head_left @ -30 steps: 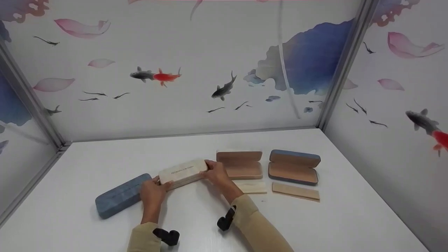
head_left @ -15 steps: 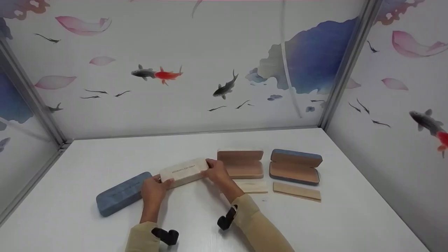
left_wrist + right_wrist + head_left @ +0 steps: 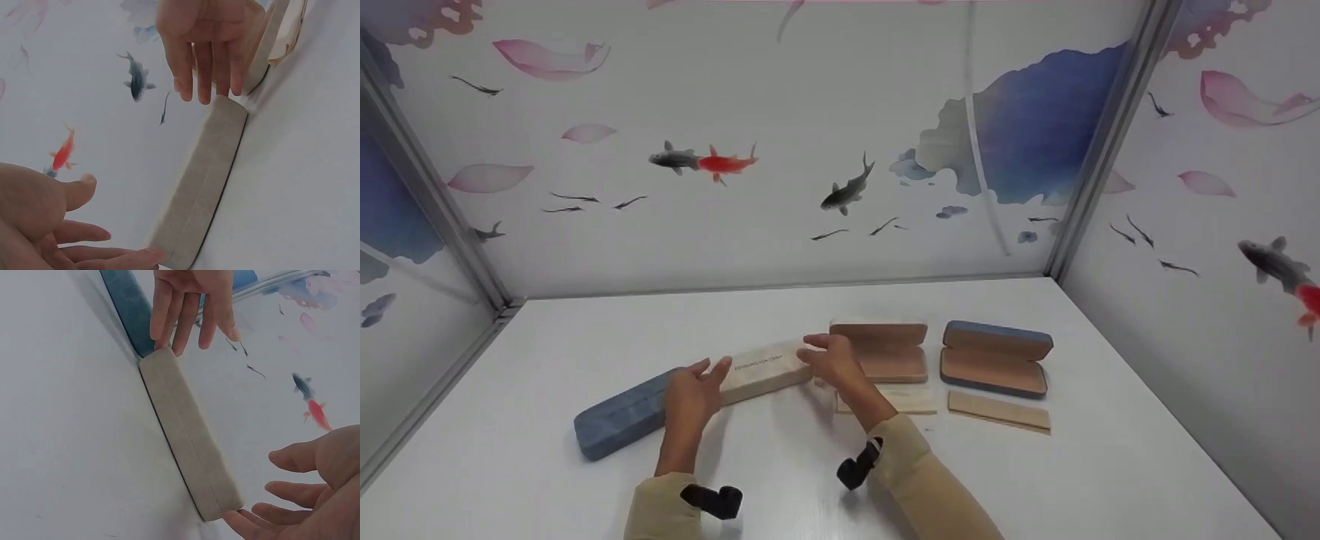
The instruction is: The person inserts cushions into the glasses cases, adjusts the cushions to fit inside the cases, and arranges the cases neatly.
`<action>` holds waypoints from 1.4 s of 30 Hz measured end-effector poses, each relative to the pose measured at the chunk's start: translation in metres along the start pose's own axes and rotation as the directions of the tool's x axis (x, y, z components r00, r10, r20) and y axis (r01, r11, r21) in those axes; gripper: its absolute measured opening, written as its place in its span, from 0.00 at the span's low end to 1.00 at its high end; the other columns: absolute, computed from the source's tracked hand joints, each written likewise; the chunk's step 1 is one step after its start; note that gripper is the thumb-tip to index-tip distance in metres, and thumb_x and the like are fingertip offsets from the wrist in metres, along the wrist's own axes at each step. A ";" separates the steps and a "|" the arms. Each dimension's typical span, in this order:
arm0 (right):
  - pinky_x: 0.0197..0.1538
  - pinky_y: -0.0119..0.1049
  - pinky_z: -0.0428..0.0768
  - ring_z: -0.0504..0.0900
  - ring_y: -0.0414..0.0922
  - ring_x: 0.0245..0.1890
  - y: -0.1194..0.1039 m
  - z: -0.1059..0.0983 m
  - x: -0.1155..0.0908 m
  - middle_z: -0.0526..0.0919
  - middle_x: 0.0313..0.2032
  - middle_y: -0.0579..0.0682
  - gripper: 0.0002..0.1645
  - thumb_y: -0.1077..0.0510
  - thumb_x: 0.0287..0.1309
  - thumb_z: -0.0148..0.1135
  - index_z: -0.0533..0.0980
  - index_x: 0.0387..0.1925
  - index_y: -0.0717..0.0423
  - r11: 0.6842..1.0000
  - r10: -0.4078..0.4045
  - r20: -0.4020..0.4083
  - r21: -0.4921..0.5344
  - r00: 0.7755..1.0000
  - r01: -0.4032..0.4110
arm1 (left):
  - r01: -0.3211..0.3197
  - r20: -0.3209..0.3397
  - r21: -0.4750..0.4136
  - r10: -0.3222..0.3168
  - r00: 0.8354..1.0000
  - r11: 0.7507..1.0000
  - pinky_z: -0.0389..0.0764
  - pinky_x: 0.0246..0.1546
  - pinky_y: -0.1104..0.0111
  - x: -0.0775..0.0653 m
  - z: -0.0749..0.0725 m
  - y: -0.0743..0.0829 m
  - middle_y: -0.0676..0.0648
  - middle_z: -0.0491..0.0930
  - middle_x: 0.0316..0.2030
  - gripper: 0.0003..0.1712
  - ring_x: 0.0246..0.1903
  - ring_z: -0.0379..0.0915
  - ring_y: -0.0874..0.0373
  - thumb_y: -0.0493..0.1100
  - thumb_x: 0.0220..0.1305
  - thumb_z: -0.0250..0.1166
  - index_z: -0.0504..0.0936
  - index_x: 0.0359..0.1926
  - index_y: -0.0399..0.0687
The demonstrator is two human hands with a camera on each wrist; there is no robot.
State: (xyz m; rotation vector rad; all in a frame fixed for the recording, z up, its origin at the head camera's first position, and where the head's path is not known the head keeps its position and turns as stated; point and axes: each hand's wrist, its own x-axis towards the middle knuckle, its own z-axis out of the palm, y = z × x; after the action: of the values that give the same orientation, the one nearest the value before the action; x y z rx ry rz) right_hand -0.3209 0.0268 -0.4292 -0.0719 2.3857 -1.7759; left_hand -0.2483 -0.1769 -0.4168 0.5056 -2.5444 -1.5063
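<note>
A closed cream glasses case (image 3: 765, 371) with small lettering on its lid lies on the white table. At its left end is my left hand (image 3: 690, 397), fingers spread and thumb lifted off the lid; in the left wrist view its fingertips (image 3: 149, 256) are at the case's end. My right hand (image 3: 834, 366) is at the other end, its fingers loosely extended, and in the right wrist view a fingertip (image 3: 233, 517) touches or nearly touches the case corner. Left of the cream case lies a closed blue glasses case (image 3: 622, 416), partly hidden by my left hand.
Two opened glasses cases with tan linings, one cream (image 3: 889, 364) and one blue (image 3: 996, 367), stand at the right. In front of them lie a folded cream cloth (image 3: 911, 401) and a folded tan cloth (image 3: 997, 412). Printed walls enclose the table's back and sides.
Both hands have let go of the cream case: thumbs and fingers have lifted and spread from its ends. The case stays in nearly the same place.
</note>
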 end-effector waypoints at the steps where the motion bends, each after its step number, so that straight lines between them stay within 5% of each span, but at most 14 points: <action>1: 0.62 0.47 0.80 0.79 0.54 0.62 0.000 -0.002 -0.002 0.76 0.65 0.60 0.24 0.57 0.69 0.59 0.75 0.62 0.61 1.000 -0.003 0.003 -0.002 1.000 0.003 | -0.013 0.016 0.017 0.013 1.000 1.000 0.80 0.52 0.52 -0.001 0.000 0.001 0.27 0.77 0.58 0.36 0.51 0.80 0.37 0.56 0.75 0.55 0.68 0.69 0.30; 7: 0.60 0.48 0.81 0.77 0.57 0.64 -0.003 -0.017 -0.011 0.78 0.62 0.63 0.25 0.55 0.72 0.55 0.74 0.63 0.66 0.998 -0.049 0.034 0.044 0.998 0.048 | -0.054 0.072 0.063 0.050 0.996 0.997 0.69 0.66 0.44 -0.008 -0.001 0.009 0.25 0.71 0.63 0.38 0.64 0.68 0.31 0.58 0.77 0.50 0.67 0.68 0.27; 15: 0.59 0.48 0.82 0.80 0.56 0.60 -0.016 -0.044 -0.029 0.80 0.60 0.63 0.25 0.53 0.74 0.54 0.74 0.63 0.65 0.991 -0.134 0.040 0.029 0.990 0.133 | -0.159 0.192 0.072 0.142 0.971 0.985 0.70 0.65 0.43 -0.024 -0.002 0.036 0.28 0.73 0.64 0.38 0.65 0.69 0.33 0.60 0.78 0.47 0.69 0.68 0.30; 19: 0.58 0.48 0.82 0.81 0.55 0.59 -0.017 -0.062 -0.038 0.81 0.59 0.61 0.24 0.53 0.74 0.55 0.75 0.63 0.63 0.984 -0.176 0.042 -0.014 0.983 0.177 | -0.163 0.218 0.003 0.159 0.963 0.987 0.75 0.62 0.46 -0.031 0.004 0.050 0.31 0.75 0.63 0.35 0.63 0.73 0.36 0.60 0.78 0.48 0.71 0.68 0.35; 26: 0.53 0.46 0.85 0.82 0.52 0.54 -0.010 -0.094 -0.047 0.83 0.55 0.58 0.23 0.54 0.70 0.60 0.76 0.61 0.62 0.971 -0.215 0.001 -0.106 0.977 0.214 | -0.111 0.213 -0.186 0.151 0.965 0.976 0.84 0.52 0.56 -0.034 0.029 0.065 0.31 0.79 0.59 0.27 0.57 0.79 0.38 0.52 0.76 0.55 0.74 0.64 0.35; 33: 0.52 0.47 0.85 0.84 0.52 0.52 0.001 -0.118 -0.057 0.84 0.53 0.59 0.22 0.57 0.69 0.61 0.77 0.60 0.62 0.966 -0.217 -0.026 -0.148 0.976 0.211 | -0.071 0.217 -0.232 0.122 0.969 0.970 0.87 0.46 0.60 -0.037 0.057 0.074 0.32 0.81 0.55 0.24 0.52 0.83 0.41 0.47 0.73 0.61 0.76 0.62 0.35; 42: 0.50 0.50 0.85 0.84 0.53 0.49 0.021 -0.148 -0.068 0.83 0.52 0.62 0.22 0.58 0.67 0.63 0.77 0.59 0.64 0.961 -0.227 -0.084 -0.179 0.970 0.210 | -0.035 0.276 -0.299 0.122 0.954 0.954 0.87 0.45 0.57 -0.035 0.088 0.079 0.32 0.83 0.53 0.24 0.50 0.83 0.39 0.43 0.70 0.64 0.76 0.61 0.32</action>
State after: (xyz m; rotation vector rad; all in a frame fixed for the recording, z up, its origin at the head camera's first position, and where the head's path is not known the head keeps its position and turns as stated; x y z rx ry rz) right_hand -0.2767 0.1824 -0.4007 -0.2816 2.6925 -1.6983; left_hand -0.2579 -0.0568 -0.3888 0.1464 -2.4366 -2.0102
